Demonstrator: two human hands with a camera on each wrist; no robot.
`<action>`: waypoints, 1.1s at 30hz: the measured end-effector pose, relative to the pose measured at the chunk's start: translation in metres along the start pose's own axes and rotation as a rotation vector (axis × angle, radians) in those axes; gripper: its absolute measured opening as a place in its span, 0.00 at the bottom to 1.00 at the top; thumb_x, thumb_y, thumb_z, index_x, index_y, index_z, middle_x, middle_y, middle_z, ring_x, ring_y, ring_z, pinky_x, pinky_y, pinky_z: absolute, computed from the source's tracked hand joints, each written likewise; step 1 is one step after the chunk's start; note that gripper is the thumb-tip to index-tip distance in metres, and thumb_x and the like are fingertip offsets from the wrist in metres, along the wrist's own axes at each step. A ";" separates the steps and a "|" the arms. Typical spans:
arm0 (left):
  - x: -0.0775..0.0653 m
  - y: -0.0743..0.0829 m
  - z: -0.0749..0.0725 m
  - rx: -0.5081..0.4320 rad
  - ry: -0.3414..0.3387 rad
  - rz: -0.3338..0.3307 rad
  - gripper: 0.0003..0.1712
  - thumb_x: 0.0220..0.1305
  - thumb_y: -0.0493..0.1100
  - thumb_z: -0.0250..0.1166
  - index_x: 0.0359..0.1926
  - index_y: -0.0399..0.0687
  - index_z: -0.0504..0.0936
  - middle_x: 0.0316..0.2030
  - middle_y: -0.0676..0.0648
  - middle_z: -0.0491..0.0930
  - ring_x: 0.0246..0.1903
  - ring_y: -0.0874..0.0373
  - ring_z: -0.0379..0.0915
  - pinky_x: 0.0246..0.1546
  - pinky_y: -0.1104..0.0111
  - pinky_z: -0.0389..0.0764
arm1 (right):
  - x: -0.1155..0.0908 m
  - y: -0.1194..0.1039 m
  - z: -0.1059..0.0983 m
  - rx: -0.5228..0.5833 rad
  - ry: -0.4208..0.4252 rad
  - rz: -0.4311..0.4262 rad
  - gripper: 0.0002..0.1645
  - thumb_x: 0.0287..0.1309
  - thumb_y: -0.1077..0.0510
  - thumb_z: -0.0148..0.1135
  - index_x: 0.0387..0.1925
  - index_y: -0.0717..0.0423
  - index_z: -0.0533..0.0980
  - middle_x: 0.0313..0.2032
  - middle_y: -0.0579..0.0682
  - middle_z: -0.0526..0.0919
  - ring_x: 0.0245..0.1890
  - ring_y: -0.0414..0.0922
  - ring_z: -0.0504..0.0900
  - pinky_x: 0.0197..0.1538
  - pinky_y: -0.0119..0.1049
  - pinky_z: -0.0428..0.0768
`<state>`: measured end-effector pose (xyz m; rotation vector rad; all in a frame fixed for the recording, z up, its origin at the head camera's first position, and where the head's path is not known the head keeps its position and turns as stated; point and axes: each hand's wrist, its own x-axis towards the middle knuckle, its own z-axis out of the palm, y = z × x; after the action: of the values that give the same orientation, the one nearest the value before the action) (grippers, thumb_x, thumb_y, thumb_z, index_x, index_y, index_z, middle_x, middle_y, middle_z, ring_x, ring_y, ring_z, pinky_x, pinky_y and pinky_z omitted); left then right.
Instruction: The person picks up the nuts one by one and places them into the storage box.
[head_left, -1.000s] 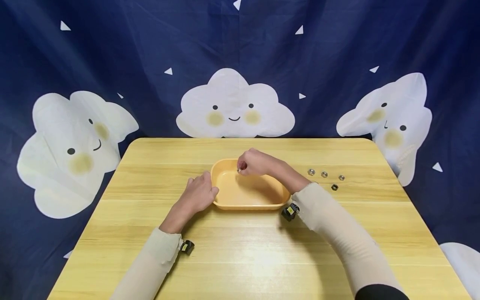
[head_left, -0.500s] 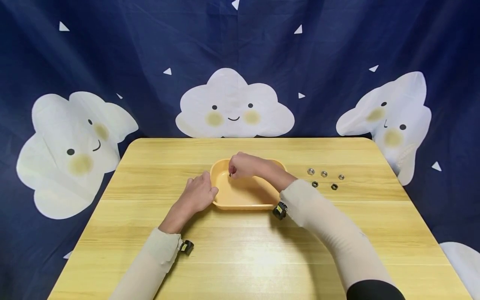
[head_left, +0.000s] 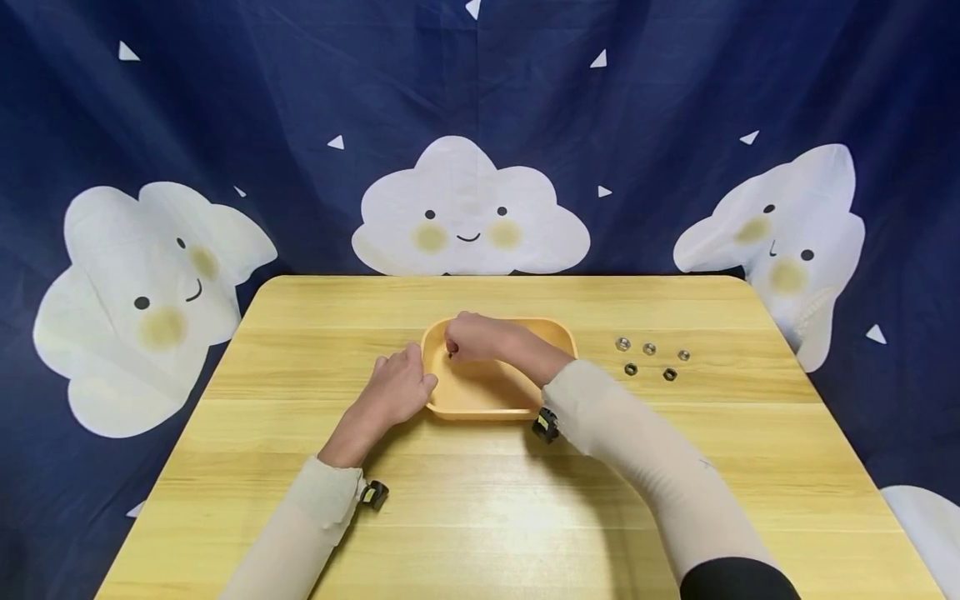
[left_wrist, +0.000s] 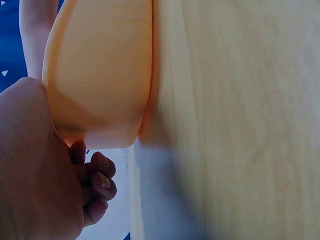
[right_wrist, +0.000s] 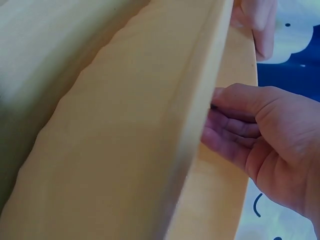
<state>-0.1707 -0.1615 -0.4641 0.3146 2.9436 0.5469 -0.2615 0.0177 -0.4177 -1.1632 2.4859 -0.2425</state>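
Observation:
A shallow yellow-orange plastic tray [head_left: 480, 412] with rounded corners stands on the table. At its left end my left hand [head_left: 397, 385] grips the rim; in the left wrist view the thumb side of that hand [left_wrist: 40, 170] lies along the wall, fingers curled outside. My right hand [head_left: 480, 337] reaches over the near side into the tray's left half. Its thumb and fingers pinch a small nut [head_left: 451, 356], mostly hidden by the fingertips. Seen from the right wrist, the tray wall [right_wrist: 115, 125] covers the ends of those fingers [right_wrist: 227, 122].
Several loose metal nuts lie right of the tray, among them a silver nut [head_left: 623, 343] and a dark nut [head_left: 670, 375]. The wooden table [head_left: 480, 500] ends at a dark blue curtain [head_left: 300, 100] printed with clouds.
My right hand has moved left and lower inside the tray, carrying the nut. A dark nut once hidden behind the right sleeve now shows. The left hand has stayed at the rim.

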 end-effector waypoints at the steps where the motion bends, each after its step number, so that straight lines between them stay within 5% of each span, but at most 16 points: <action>1: 0.000 0.000 0.000 -0.003 0.000 0.000 0.13 0.70 0.48 0.52 0.42 0.41 0.67 0.29 0.46 0.72 0.32 0.51 0.69 0.39 0.59 0.58 | 0.001 -0.001 0.000 -0.004 0.000 0.002 0.30 0.66 0.58 0.65 0.13 0.45 0.60 0.16 0.40 0.53 0.23 0.39 0.52 0.30 0.30 0.56; 9: 0.000 0.000 -0.001 -0.012 -0.002 0.002 0.14 0.71 0.49 0.52 0.43 0.41 0.68 0.30 0.46 0.72 0.33 0.51 0.69 0.40 0.59 0.59 | 0.009 0.000 0.003 -0.037 -0.012 0.028 0.31 0.68 0.58 0.64 0.12 0.46 0.58 0.15 0.41 0.51 0.20 0.38 0.50 0.28 0.29 0.55; 17: 0.001 0.000 0.000 -0.010 0.010 -0.004 0.13 0.70 0.48 0.52 0.42 0.42 0.67 0.30 0.46 0.73 0.34 0.50 0.70 0.40 0.59 0.59 | 0.016 0.001 0.011 -0.052 -0.056 0.074 0.22 0.67 0.61 0.62 0.19 0.48 0.65 0.17 0.41 0.55 0.20 0.38 0.54 0.27 0.30 0.57; 33: 0.000 0.000 0.000 -0.003 0.005 0.007 0.13 0.71 0.48 0.52 0.42 0.42 0.67 0.29 0.46 0.72 0.33 0.51 0.69 0.40 0.59 0.58 | 0.014 -0.002 0.009 -0.070 -0.051 0.051 0.20 0.65 0.63 0.63 0.19 0.48 0.67 0.17 0.41 0.58 0.21 0.39 0.58 0.28 0.29 0.60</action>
<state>-0.1702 -0.1614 -0.4644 0.3242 2.9473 0.5542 -0.2648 0.0060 -0.4294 -1.1173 2.4937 -0.1107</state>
